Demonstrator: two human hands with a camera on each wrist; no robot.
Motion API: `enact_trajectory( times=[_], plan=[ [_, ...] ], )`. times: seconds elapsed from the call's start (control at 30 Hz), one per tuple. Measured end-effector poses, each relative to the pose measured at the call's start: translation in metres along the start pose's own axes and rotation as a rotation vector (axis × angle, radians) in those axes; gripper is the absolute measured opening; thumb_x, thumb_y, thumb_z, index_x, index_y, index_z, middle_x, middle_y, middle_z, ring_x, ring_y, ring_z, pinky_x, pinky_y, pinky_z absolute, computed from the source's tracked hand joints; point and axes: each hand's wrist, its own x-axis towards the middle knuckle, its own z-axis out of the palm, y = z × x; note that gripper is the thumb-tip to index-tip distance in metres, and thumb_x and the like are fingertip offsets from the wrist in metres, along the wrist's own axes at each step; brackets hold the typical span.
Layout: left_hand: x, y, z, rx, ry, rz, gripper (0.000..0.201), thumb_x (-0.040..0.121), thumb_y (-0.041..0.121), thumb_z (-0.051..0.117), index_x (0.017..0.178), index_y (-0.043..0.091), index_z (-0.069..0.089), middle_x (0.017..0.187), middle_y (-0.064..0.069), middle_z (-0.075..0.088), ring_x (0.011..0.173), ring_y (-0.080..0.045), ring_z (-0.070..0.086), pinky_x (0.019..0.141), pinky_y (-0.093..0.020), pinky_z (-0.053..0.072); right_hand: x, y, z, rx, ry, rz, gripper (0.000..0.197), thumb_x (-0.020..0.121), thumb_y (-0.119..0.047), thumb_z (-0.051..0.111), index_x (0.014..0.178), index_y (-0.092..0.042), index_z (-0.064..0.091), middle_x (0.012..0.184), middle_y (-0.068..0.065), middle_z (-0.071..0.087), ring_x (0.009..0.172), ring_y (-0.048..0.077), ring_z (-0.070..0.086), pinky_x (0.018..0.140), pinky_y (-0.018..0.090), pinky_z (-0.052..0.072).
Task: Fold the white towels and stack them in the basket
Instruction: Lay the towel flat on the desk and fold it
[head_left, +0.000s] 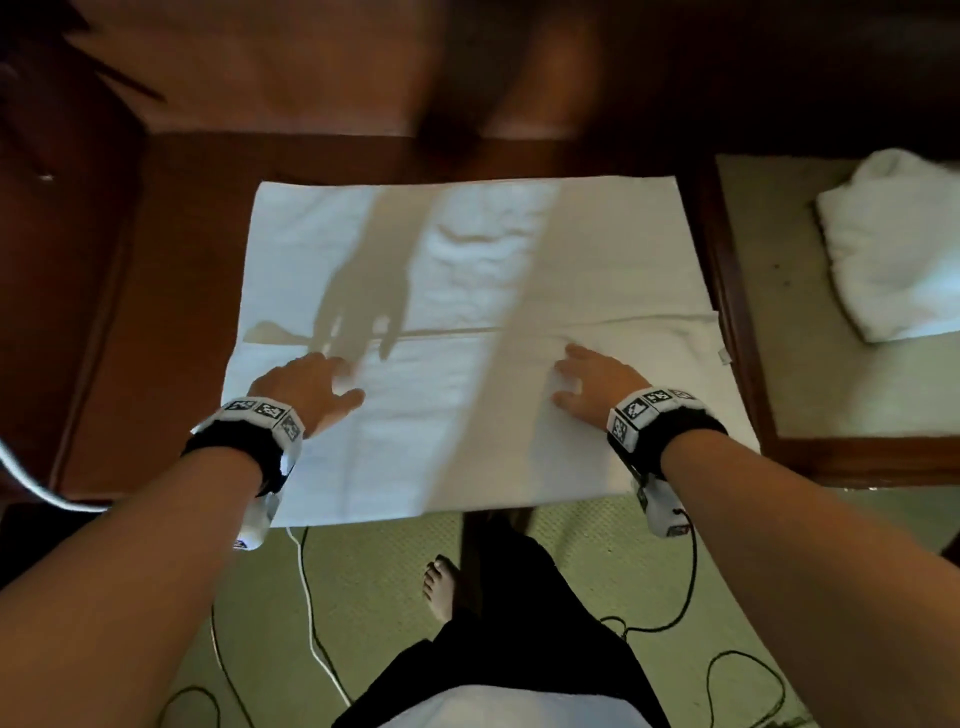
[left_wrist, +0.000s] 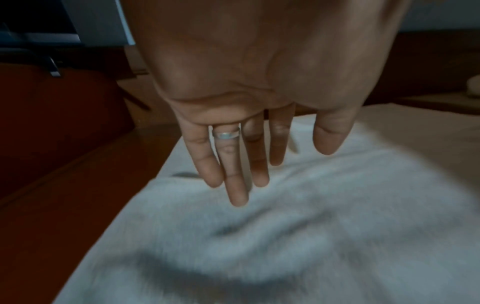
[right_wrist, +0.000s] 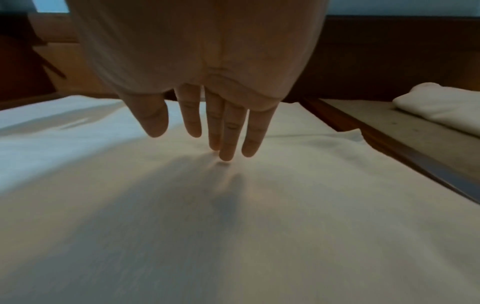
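Observation:
A white towel (head_left: 467, 270) lies spread on the dark wooden table (head_left: 156, 312), its near part folded over so an edge runs across the middle. My left hand (head_left: 317, 384) hovers palm-down over the left of the folded part, fingers straight (left_wrist: 237, 185) and holding nothing. My right hand (head_left: 587, 379) reaches over the right of it, straight fingertips (right_wrist: 227, 152) touching the cloth (right_wrist: 311, 185). A second white towel (head_left: 893, 244), loosely folded, lies on the surface at the right. No basket is in view.
A lower padded surface with a wooden frame (head_left: 737, 322) adjoins the table at the right. Below the table's near edge is green carpet (head_left: 363, 597) with several cables (head_left: 311, 613) and my bare foot (head_left: 439, 587).

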Motion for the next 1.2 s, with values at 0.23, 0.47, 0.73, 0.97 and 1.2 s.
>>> enact_trajectory(
  times=[0.23,0.47,0.73,0.97,1.2],
  plan=[
    [0.05,0.014,-0.07,-0.089,0.018,-0.035,0.044,0.098,0.054,0.053,0.131,0.026,0.058,0.134,-0.003,0.062,0.121,-0.027,0.056,0.102,-0.042,0.045,0.041,0.028,-0.056,0.097,0.209,0.137,0.042,0.097,-0.036,0.052,0.136,-0.02,0.056,0.139,0.004,0.058,0.128,0.025,0.052,0.105,0.034,0.042],
    [0.132,0.042,-0.117,-0.145,0.19,-0.004,0.042,0.098,0.044,0.057,0.134,0.023,0.057,0.135,-0.002,0.059,0.124,-0.026,0.054,0.103,-0.046,0.045,0.128,0.048,-0.118,-0.018,0.393,0.066,0.034,0.097,-0.024,0.052,0.128,-0.012,0.061,0.128,0.013,0.053,0.12,0.031,0.049,0.095,0.042,0.047],
    [0.214,0.037,-0.122,0.122,0.213,0.012,0.067,0.098,0.036,0.056,0.157,0.027,0.025,0.163,-0.005,0.029,0.147,-0.034,0.028,0.11,-0.057,0.036,0.212,0.075,-0.163,-0.179,0.327,0.005,0.059,0.091,-0.02,0.06,0.147,-0.018,0.039,0.15,0.01,0.038,0.133,0.035,0.036,0.104,0.048,0.037],
    [0.217,0.045,-0.117,0.209,0.441,0.135,0.018,0.087,0.012,0.066,0.1,0.0,0.062,0.091,-0.025,0.058,0.085,-0.047,0.059,0.08,-0.056,0.044,0.22,0.087,-0.161,-0.211,0.399,0.0,0.032,0.09,-0.027,0.062,0.119,-0.013,0.059,0.121,0.013,0.053,0.117,0.035,0.043,0.097,0.046,0.03],
    [0.194,0.04,-0.167,0.064,0.534,0.135,0.013,0.094,0.017,0.061,0.089,0.011,0.051,0.077,-0.013,0.056,0.07,-0.039,0.059,0.066,-0.046,0.045,0.197,0.079,-0.216,-0.037,0.468,-0.034,0.023,0.094,-0.02,0.058,0.115,-0.013,0.055,0.099,0.011,0.064,0.101,0.037,0.058,0.098,0.041,0.032]
  ],
)
